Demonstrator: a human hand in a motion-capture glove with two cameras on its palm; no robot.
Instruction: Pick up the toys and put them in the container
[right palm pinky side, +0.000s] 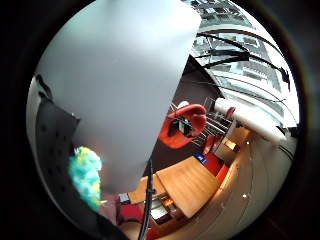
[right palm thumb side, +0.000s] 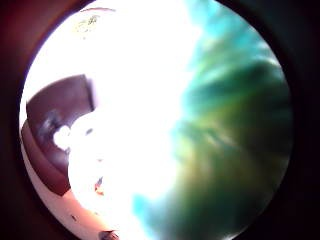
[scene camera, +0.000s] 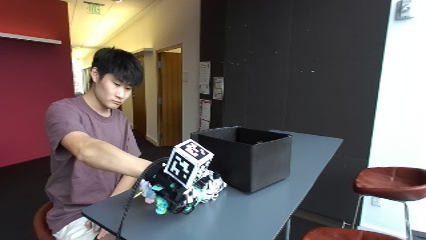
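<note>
My gloved right hand (scene camera: 174, 192) is down on the grey table (scene camera: 266, 212), just in front of the black box container (scene camera: 266, 165). It grips a fuzzy teal and yellow toy (scene camera: 160, 205), whose tufts stick out under the glove. That toy (right palm thumb side: 235, 140) fills much of the thumb side palm view. In the little finger side view the toy (right palm pinky side: 85, 175) shows beside the black glove (right palm pinky side: 55, 145), close over the tabletop (right palm pinky side: 125, 75). A white toy (scene camera: 214, 186) lies against the hand on the container side. The container is open at the top, and what is inside is hidden.
The table runs on past the container toward a dark wall. Brown stools (scene camera: 389, 181) stand on the floor beyond its far side. The person sits at the near end, with the bare hand low beside the table edge.
</note>
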